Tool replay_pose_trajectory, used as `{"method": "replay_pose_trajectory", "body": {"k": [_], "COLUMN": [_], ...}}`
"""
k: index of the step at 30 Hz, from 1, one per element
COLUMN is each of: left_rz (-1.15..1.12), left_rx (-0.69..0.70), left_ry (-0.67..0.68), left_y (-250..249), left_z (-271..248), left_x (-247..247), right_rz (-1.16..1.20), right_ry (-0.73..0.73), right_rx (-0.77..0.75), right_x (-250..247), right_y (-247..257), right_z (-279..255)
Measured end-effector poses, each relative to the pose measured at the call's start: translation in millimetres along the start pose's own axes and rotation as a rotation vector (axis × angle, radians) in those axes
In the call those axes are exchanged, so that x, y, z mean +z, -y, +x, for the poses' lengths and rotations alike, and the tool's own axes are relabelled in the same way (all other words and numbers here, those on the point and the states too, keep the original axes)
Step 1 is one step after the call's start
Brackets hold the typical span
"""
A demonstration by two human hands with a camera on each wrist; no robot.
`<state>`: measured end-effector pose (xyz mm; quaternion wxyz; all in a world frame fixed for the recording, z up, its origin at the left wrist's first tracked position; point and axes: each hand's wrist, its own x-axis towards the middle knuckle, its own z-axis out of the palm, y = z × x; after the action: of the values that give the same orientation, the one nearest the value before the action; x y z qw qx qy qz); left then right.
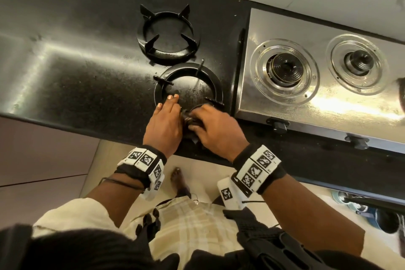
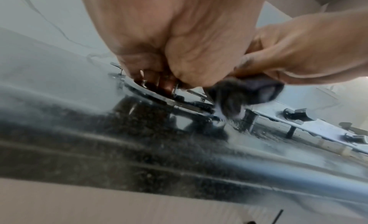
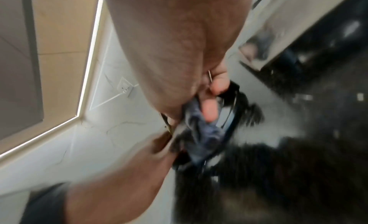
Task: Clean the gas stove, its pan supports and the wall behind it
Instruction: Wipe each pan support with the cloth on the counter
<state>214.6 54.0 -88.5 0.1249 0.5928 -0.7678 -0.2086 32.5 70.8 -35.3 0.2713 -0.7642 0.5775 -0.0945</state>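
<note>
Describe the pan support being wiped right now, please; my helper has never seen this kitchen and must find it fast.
Start at the steel gas stove on the black counter. Left of it lie two black ring-shaped supports. The near pan support is at the counter's front edge: unlike the far pan support, both hands meet on it, the left hand steadying, the right hand gripping a dark cloth.

Two pan supports off stove, lying on counter: far support at 12 o'clock of near support. Left hand rests fingers on near support's rim. Right hand grips dark cloth at its 6 o'clock edge. Stove at 3 o'clock, burners bare.
</note>
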Motion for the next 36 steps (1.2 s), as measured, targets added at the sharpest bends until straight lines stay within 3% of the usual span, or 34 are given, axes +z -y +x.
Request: {"method": "replay_pose_trajectory", "body": {"k": [2,4,8,14,20,27,31,36], "left_rz": [-0.002,0.006,-0.005,-0.009,-0.003,0.034,0.030,0.057], "left_rx": [0.008,0.011,0.013,0.015,-0.001,0.026,0.042,0.103], "left_ry": [-0.019,-0.029,-0.031,0.025,0.056,0.100,0.101,0.143], "left_y": [-1,-2,-1,2,11,24,26,30], "left_z": [-1,-1,-1,3,12,18,19,22], "left_x": [2,3,2,-5,-21,-30,-30,-35], "right_rz": [0.029,-0.017,-0.132,-0.345,-0.320,-0.244,-0.106,-0.135], "right_ry": [-0.181,-0.252,-0.051,-0.069,0.000,0.122,0.080,0.008], "right_rx": [0.043,0.105,0.165,0.162,0.237,0.060,-0.065,-0.194], "right_x": [-20,-40,-39,-27,-24,-28,-22,-21], "right_y": [-5,-15,-24,-16,0,-17,-36,-51], "right_z": [-2,-3,0,22,40,38,24,10]}}
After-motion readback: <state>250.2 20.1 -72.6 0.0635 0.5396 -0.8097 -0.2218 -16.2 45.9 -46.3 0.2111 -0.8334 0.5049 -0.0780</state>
